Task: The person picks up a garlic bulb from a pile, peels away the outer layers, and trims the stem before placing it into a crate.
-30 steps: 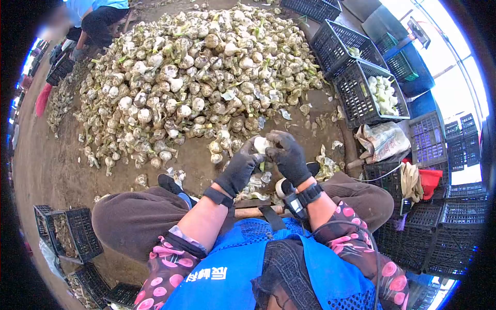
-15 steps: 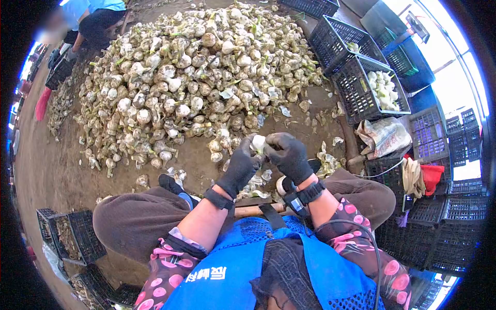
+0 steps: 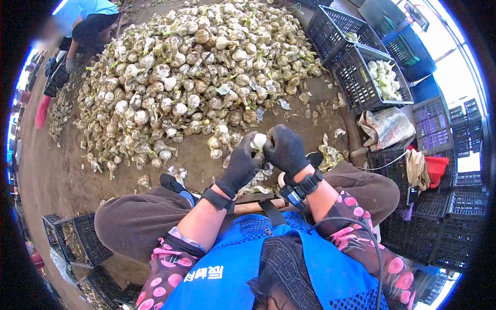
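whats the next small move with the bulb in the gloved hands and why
Probably peel off the last loose skin, then toss it into the crate of cleaned bulbs on the right. The garlic bulb already shows white, pinched between the left hand and right hand, with peelings beneath them.

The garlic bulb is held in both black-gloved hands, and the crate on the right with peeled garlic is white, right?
Not quite: the crate is black, not white, as the head view shows. The garlic bulb is indeed held between the left hand and right hand, both in black gloves.
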The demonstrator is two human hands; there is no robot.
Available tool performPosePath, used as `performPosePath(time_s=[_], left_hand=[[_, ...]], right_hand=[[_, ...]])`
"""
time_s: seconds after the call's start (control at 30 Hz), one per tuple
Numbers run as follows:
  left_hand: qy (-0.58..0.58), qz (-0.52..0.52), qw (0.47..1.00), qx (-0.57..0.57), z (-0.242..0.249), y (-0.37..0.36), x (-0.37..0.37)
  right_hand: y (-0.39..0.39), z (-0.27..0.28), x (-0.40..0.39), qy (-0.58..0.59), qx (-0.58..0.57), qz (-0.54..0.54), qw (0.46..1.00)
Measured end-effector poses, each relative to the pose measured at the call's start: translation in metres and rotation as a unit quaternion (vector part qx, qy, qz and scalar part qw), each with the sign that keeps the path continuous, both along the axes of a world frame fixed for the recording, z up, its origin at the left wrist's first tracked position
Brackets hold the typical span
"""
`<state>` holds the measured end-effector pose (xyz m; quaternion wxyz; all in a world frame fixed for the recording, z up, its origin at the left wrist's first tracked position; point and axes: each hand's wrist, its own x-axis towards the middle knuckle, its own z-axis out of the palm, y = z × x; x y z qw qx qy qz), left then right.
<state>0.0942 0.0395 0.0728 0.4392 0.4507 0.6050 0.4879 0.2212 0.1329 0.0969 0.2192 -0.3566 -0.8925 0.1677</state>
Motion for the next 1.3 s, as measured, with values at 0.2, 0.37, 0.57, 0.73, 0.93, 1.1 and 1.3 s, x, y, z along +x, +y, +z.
performPosePath(time_s=[0.2, 0.37, 0.57, 0.73, 0.93, 1.1, 1.3], left_hand=[[-0.082, -0.022, 0.996, 0.007, 0.009, 0.003, 0.004], [-0.355, -0.071, 0.932, 0.014, 0.012, 0.003, 0.002], [-0.402, -0.035, 0.915, -0.006, -0.007, 0.001, -0.001], [-0.495, 0.004, 0.869, -0.008, -0.004, 0.003, 0.002], [-0.459, -0.091, 0.882, -0.062, -0.026, 0.001, -0.002], [0.019, -0.185, 0.98, 0.069, -0.025, -0.01, -0.003], [-0.116, -0.162, 0.976, -0.089, -0.007, -0.015, 0.005]], right_hand=[[0.019, -0.023, 0.013, 0.097, -0.133, -0.116, 0.979], [0.029, -0.05, 0.021, 0.049, -0.135, -0.133, 0.981], [0.035, -0.086, 0.025, 0.025, -0.183, -0.115, 0.976], [0.035, -0.05, 0.025, -0.04, -0.307, -0.164, 0.937], [-0.005, -0.025, -0.007, 0.151, -0.102, 0.134, 0.974], [0.001, -0.029, -0.007, 0.029, -0.047, 0.117, 0.992], [0.01, -0.023, -0.009, 0.005, -0.16, 0.121, 0.98]])
